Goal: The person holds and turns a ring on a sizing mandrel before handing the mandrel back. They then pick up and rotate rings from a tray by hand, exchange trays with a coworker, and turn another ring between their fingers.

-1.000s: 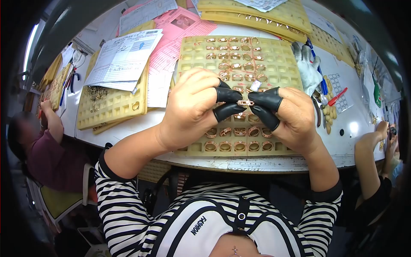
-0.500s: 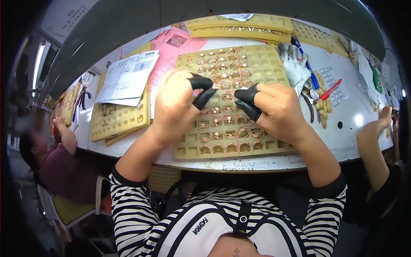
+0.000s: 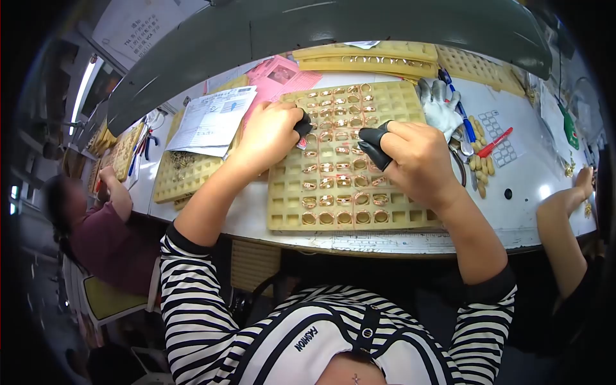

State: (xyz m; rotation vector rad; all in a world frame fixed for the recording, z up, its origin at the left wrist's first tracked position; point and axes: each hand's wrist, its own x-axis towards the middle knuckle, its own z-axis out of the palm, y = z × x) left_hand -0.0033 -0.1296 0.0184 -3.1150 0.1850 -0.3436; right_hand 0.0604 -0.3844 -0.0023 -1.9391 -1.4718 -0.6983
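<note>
Several rose-gold rings [image 3: 344, 181] stand in rows in the slots of a yellowish tray [image 3: 276, 205]. My left hand [image 3: 273, 136], with black finger covers, is closed over the tray's left part; a small red and white piece [image 3: 301, 144] shows beneath its fingertips. Closed over the middle right of the tray is my right hand [image 3: 414, 157], its thumb and forefinger in black covers pressed together. Whatever lies between its fingertips is too small to make out.
Papers [image 3: 208, 122] lie on another yellow tray [image 3: 168, 186] at the left. Right of the ring tray are a grey-white glove [image 3: 441, 112], pens, pliers, peanuts [image 3: 481, 168] and a red pen [image 3: 495, 142]. Co-workers sit at both sides; a dark lamp hood [image 3: 321, 29] spans the top.
My hands, together around a ring a second ago, have moved apart, the left one to the tray's left part. The view has shifted, and more of the lamp hood shows.
</note>
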